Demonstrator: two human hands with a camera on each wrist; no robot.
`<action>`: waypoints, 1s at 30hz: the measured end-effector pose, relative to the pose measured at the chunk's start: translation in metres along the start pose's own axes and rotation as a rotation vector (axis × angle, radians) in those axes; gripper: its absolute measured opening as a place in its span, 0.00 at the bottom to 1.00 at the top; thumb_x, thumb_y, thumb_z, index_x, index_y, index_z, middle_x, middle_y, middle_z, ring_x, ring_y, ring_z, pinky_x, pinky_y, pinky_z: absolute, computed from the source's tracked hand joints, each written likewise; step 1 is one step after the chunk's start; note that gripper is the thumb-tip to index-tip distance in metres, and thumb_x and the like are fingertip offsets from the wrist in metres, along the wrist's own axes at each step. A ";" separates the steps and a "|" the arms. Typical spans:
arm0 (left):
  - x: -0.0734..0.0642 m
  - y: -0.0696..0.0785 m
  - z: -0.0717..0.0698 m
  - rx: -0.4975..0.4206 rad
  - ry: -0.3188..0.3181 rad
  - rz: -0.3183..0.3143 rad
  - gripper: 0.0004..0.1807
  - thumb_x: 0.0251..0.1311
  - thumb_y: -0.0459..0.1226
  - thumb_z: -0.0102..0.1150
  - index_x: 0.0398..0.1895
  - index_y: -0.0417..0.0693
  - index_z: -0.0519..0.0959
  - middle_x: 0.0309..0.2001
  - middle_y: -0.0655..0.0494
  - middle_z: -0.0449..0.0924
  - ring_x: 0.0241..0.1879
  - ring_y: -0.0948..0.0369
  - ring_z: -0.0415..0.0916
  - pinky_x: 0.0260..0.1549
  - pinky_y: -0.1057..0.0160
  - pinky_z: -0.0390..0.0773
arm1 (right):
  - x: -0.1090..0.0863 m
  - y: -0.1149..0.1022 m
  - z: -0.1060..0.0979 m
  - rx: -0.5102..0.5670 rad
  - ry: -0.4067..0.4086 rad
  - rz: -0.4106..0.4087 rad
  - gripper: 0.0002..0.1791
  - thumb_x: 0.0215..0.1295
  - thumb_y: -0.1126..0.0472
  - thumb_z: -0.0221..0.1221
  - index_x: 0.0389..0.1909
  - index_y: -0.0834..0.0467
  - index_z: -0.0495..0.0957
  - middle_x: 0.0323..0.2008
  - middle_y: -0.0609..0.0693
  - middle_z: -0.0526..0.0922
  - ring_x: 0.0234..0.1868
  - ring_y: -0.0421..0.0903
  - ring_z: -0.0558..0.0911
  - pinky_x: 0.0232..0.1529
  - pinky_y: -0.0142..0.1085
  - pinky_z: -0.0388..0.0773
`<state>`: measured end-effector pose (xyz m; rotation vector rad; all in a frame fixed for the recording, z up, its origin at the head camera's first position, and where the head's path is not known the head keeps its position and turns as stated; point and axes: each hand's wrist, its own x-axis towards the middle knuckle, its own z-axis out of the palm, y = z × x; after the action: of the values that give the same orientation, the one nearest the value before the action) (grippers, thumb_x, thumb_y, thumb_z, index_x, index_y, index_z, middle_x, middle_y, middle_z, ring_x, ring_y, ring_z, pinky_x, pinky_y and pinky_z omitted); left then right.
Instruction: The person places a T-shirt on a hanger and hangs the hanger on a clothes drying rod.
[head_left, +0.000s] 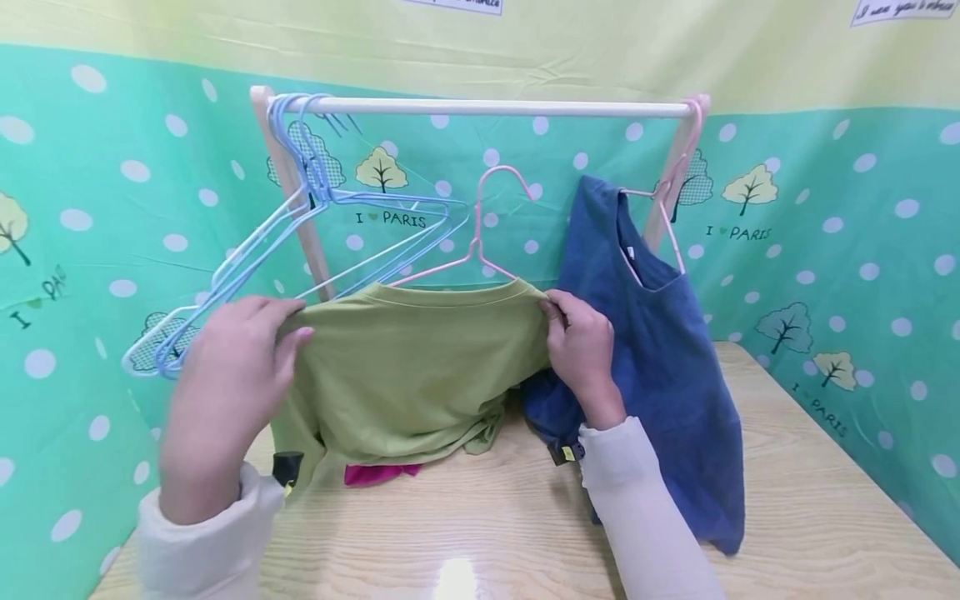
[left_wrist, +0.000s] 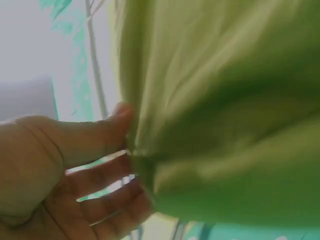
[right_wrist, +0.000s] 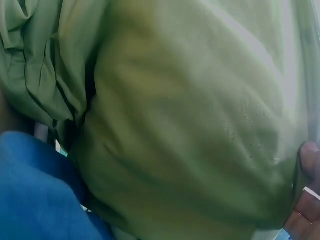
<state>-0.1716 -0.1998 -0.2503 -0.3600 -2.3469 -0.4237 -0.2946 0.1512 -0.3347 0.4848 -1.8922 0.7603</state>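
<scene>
An olive-green shirt is spread between both hands, its lower part bunched near the table. A pink hanger sits in its neck, with the hook standing up below the rail and the arm ends hidden inside the cloth. My left hand pinches the shirt near its left shoulder; in the left wrist view, thumb and fingers meet at the cloth's edge. At the other shoulder, my right hand pinches the fabric between thumb and fingers. Only part of that hand shows at the right wrist view's edge.
A white rail on wooden posts stands behind the shirt. Several blue hangers hang at its left end. On the right, a navy blue garment hangs from another pink hanger. Magenta cloth lies on the wooden table.
</scene>
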 end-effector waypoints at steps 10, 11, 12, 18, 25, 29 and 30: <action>0.005 0.035 0.039 0.096 0.192 0.114 0.09 0.64 0.29 0.66 0.45 0.32 0.85 0.36 0.37 0.83 0.33 0.40 0.77 0.32 0.46 0.77 | 0.000 -0.016 0.003 0.003 -0.026 -0.046 0.08 0.72 0.62 0.63 0.44 0.62 0.86 0.40 0.58 0.88 0.40 0.56 0.86 0.40 0.51 0.83; 0.005 0.038 0.042 0.090 0.211 0.113 0.08 0.64 0.28 0.66 0.44 0.32 0.85 0.35 0.38 0.83 0.32 0.41 0.77 0.31 0.47 0.77 | 0.001 -0.017 0.003 0.014 -0.030 -0.058 0.08 0.72 0.62 0.63 0.44 0.63 0.86 0.40 0.58 0.88 0.40 0.56 0.86 0.41 0.51 0.83; 0.005 0.040 0.044 0.082 0.233 0.113 0.06 0.64 0.27 0.65 0.42 0.32 0.85 0.33 0.38 0.83 0.31 0.41 0.77 0.30 0.48 0.76 | 0.001 -0.017 0.003 0.026 -0.038 -0.072 0.08 0.72 0.63 0.62 0.45 0.64 0.86 0.40 0.58 0.88 0.40 0.57 0.85 0.42 0.51 0.82; 0.005 0.043 0.045 0.012 0.389 0.063 0.07 0.62 0.23 0.61 0.37 0.35 0.87 0.32 0.40 0.84 0.31 0.41 0.78 0.30 0.45 0.78 | 0.005 -0.013 -0.002 0.045 -0.114 -0.120 0.09 0.70 0.62 0.64 0.43 0.64 0.85 0.35 0.57 0.87 0.33 0.54 0.81 0.36 0.48 0.77; 0.005 0.039 0.043 0.000 0.441 0.032 0.06 0.63 0.25 0.64 0.37 0.39 0.90 0.31 0.42 0.85 0.27 0.43 0.76 0.19 0.46 0.74 | 0.005 -0.002 -0.009 0.051 -0.236 -0.089 0.09 0.69 0.59 0.65 0.38 0.61 0.86 0.33 0.54 0.86 0.33 0.50 0.82 0.37 0.44 0.80; 0.006 0.035 0.041 -0.011 0.422 0.010 0.06 0.62 0.26 0.65 0.38 0.39 0.90 0.32 0.42 0.86 0.26 0.43 0.76 0.19 0.46 0.73 | 0.004 0.004 -0.010 0.066 -0.259 -0.099 0.08 0.69 0.60 0.64 0.40 0.62 0.86 0.35 0.55 0.85 0.36 0.51 0.83 0.41 0.46 0.81; 0.006 0.034 0.041 -0.015 0.417 0.003 0.06 0.62 0.26 0.65 0.39 0.39 0.90 0.32 0.41 0.86 0.26 0.43 0.76 0.19 0.46 0.73 | 0.004 0.005 -0.010 0.067 -0.265 -0.098 0.09 0.69 0.60 0.64 0.40 0.63 0.85 0.36 0.55 0.85 0.37 0.51 0.83 0.42 0.46 0.82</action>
<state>-0.1877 -0.1521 -0.2679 -0.2539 -1.9380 -0.4662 -0.2926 0.1616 -0.3288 0.7459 -2.0736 0.7240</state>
